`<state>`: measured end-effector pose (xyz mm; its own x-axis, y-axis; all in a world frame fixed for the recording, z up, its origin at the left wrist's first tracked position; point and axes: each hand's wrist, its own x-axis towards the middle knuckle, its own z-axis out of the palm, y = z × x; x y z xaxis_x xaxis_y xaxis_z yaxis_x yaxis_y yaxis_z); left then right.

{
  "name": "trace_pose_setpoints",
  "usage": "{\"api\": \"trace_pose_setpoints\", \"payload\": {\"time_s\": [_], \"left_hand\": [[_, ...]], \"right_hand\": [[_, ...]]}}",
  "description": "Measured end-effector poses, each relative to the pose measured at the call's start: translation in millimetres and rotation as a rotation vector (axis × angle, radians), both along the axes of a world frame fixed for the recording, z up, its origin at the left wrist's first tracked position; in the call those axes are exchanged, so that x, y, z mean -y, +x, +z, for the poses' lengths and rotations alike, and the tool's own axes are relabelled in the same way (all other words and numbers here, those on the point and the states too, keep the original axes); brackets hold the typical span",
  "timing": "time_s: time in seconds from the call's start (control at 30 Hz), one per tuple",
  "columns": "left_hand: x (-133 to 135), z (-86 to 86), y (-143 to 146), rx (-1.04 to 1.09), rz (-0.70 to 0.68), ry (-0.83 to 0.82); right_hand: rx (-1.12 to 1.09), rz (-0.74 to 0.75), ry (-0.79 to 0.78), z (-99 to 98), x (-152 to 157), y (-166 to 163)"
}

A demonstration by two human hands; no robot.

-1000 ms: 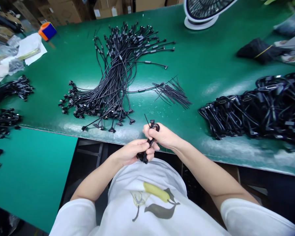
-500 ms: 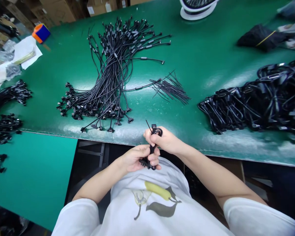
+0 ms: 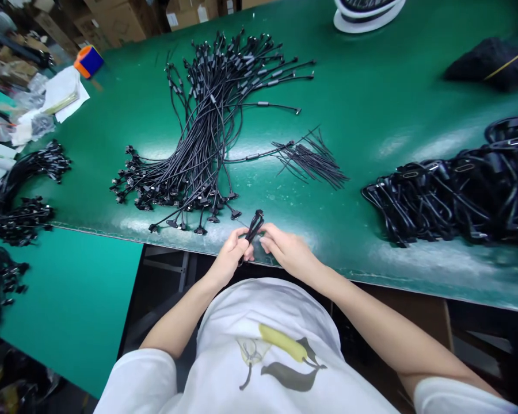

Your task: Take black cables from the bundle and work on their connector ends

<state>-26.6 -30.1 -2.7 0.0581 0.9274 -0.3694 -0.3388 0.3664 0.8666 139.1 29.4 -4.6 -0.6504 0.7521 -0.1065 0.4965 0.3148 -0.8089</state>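
Observation:
A folded black cable (image 3: 254, 228) is upright at the table's front edge, its loop end up. My left hand (image 3: 234, 250) is closed around its lower part, thumb in front. A thin dark tie sticks out to the left of the bundle. My right hand (image 3: 285, 247) is on the other side with bent fingers drawn together at the cable; what they pinch is hidden. Ahead lies a loose pile of black cables (image 3: 198, 132) with connectors at both ends. To its right is a heap of thin black ties (image 3: 315, 161).
Folded cables (image 3: 440, 195) are heaped at the right, behind them a black bundle with a yellow band (image 3: 492, 63). More cables (image 3: 21, 184) lie at the left, near papers (image 3: 64, 92) and an orange-blue tape roll (image 3: 88, 61). A white round object (image 3: 366, 20) stands at the back.
Both hands have moved forward, up to the table edge, with the folded cable. My right hand has shifted from the cable's top to its right side. The view has turned slightly left.

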Motion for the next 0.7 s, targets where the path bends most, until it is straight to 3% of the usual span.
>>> {"api": "trace_pose_setpoints", "payload": {"time_s": [0.07, 0.13, 0.27, 0.37, 0.47, 0.53, 0.6, 0.7], "left_hand": [[1.5, -3.0, -0.2, 0.006, -0.014, -0.002], [1.1, -3.4, -0.3, -0.063, -0.001, 0.014], [-6.0, -0.8, -1.8, -0.316, -0.025, 0.025], [-11.5, 4.9, -4.3, -0.442, -0.15, -0.005], [-13.2, 12.5, -5.4, -0.449, -0.258, -0.103], [-15.0, 13.0, -5.7, -0.359, -0.295, -0.173], [-20.2, 5.6, -7.8, -0.194, -0.309, -0.185], [-31.4, -17.4, -14.4, -0.019, -0.363, -0.224]], "right_hand": [[0.014, 0.036, 0.011, -1.2, 4.0, -3.7], [0.008, 0.045, 0.154, -3.6, 7.3, -5.7], [0.02, 0.083, 0.812, -2.7, 4.2, -5.8], [-0.035, 0.29, 1.177, 9.3, -9.9, -4.7], [-0.095, 0.527, 1.308, 25.2, -24.4, -3.1], [-0.128, 0.597, 1.346, 29.1, -32.8, -1.7], [-0.156, 0.613, 1.401, 22.4, -41.2, -1.9], [-0.39, 0.69, 1.436, -5.3, -48.4, -6.4]]}}
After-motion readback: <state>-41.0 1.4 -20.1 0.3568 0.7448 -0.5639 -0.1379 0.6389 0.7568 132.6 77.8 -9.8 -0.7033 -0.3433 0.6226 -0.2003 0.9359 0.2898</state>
